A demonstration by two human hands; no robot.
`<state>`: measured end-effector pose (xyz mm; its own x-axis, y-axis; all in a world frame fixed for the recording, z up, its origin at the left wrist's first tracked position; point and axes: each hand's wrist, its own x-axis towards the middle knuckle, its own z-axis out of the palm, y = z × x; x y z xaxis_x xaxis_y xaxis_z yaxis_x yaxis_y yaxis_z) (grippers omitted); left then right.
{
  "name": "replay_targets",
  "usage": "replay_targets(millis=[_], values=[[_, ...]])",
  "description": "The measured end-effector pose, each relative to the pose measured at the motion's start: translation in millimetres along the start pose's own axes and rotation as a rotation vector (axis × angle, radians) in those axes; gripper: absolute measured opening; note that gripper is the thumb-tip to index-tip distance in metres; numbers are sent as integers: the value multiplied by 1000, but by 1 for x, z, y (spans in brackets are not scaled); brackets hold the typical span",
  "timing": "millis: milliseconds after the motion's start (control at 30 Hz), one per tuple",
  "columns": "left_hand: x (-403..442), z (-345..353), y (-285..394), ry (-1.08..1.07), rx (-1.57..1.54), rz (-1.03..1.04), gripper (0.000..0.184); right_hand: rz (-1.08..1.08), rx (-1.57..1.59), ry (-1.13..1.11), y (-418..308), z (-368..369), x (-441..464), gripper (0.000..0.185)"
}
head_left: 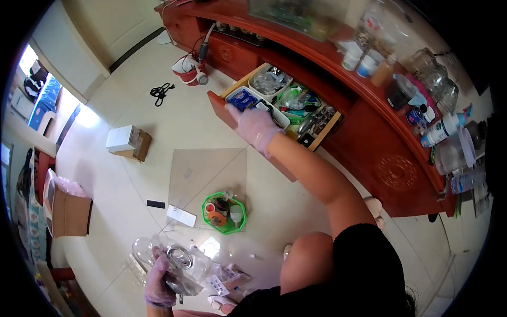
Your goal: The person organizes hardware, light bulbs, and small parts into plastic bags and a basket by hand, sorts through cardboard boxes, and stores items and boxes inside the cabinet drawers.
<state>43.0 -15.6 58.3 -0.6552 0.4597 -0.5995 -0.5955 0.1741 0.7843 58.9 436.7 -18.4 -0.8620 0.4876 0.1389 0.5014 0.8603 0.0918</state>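
Black-sleeved right arm [327, 182] is outstretched, hand [257, 128] at open drawer [219, 107].

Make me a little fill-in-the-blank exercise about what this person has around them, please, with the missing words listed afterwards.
1. The right hand is at a drawer that is ____, not shut.
2. Counting the left hand, which holds clear plastic, the number of gloved hands is ____.
3. The colour of the basket on the floor is ____.
4. The colour of the cord lying on the floor is ____.

Missing words: open; two; green; black.
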Motion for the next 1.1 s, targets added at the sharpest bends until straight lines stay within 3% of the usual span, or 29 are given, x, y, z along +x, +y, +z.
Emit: replay_targets(millis=[33, 100, 133, 200, 300, 400, 533, 700, 833, 900, 967, 1000, 1067, 1100], values=[[0, 0, 0, 4, 0, -5, 49, 54, 214, -10, 8, -12, 7, 46], [-2, 2, 3, -36, -22, 5, 49, 102, 205, 180, 37, -8, 27, 51], [-2, 2, 3, -33, -21, 5, 49, 153, 45, 159, 51, -8, 38, 62], [-3, 1, 1, 26, -41, -12, 51, 300, 197, 30, 79, 2, 53, 82], [-1, 1, 7, -4, 6, -46, 55, 330, 179, -125, 81, 39, 62, 89], [1, 9, 7, 76, -11, -29, 57, 308, 268, -98, 88, 52, 54, 92], [16, 7, 1, 55, -60, -24, 58, 321, 163, -185, 89, 46, 60, 91], [15, 4, 3, 34, -24, -15, 52, 400, 186, -50, 92, 34, 56, 84], [17, 5, -5, 49, -7, -26, 47, 303, 132, -153, 117, 43, 57, 75], [23, -12, -11, 41, 3, -43, 48, 314, 132, -189, 121, 42, 64, 81], [29, -31, -14, 40, 67, -164, 71, 352, 67, -373, 119, 31, 78, 89], [28, -20, -12, 33, 70, -158, 71, 359, 67, -366, 120, 30, 80, 89], [22, 9, -7, 41, -8, -28, 49, 394, 157, -146, 122, 39, 77, 91], [23, 9, -9, 39, -2, -26, 49, 392, 112, -70, 122, 43, 70, 91]])
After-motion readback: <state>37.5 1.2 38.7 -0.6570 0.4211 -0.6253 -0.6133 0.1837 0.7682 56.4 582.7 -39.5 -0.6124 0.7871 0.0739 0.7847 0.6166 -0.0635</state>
